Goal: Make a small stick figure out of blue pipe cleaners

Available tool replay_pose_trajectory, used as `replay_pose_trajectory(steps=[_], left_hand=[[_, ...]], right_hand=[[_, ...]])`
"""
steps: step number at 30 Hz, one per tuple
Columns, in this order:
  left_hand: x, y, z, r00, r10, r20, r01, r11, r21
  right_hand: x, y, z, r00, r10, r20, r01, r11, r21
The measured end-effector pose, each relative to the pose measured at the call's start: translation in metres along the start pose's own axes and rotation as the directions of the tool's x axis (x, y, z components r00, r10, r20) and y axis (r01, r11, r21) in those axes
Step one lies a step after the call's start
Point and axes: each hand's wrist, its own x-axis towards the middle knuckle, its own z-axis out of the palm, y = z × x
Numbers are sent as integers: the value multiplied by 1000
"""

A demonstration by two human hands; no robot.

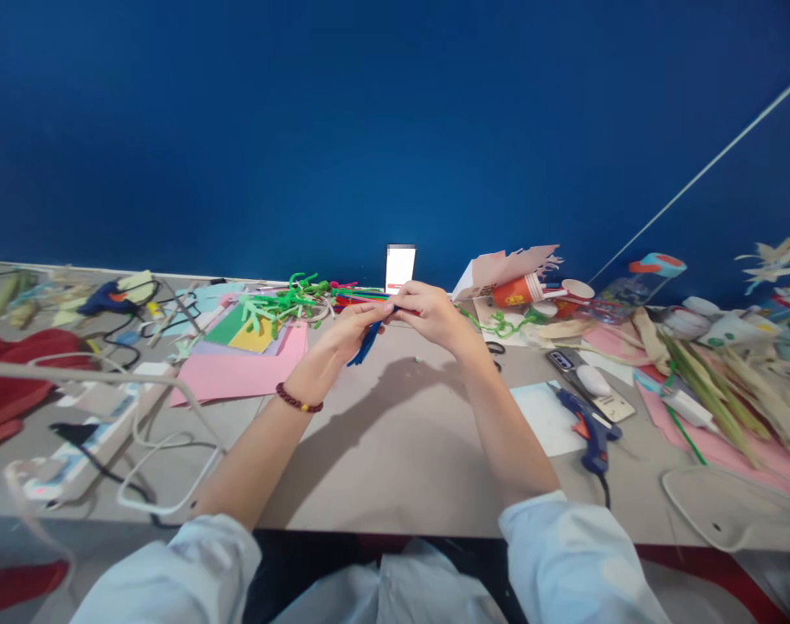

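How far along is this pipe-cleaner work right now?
Done: a twisted green pipe-cleaner shape lies on a pink paper sheet. In hand: a fuzzy blue pipe cleaner is pinched between left hand and right hand. Left: straight red and green pipe cleaners lie apparently unshaped behind them.

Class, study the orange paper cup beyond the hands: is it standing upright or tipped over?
Tipped over: the orange paper cup lies on its side, its length running nearly level rather than standing up.
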Motion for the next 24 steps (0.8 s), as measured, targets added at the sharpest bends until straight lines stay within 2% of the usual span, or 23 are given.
replay_pose_trajectory(steps=[10,18,24], left_hand=[[-1,1,2,1000,3,-22,-4,999,-48],[-2,0,4,999,33,-7,-33,999,-9],[-3,0,4,1000,25,-16,-26,999,-36]], right_hand=[[0,3,2,999,-31,-17,31,999,-8],[-1,-1,-3,999,51,-17,-50,999,20],[0,-2,-5,999,46,-20,-46,998,35]])
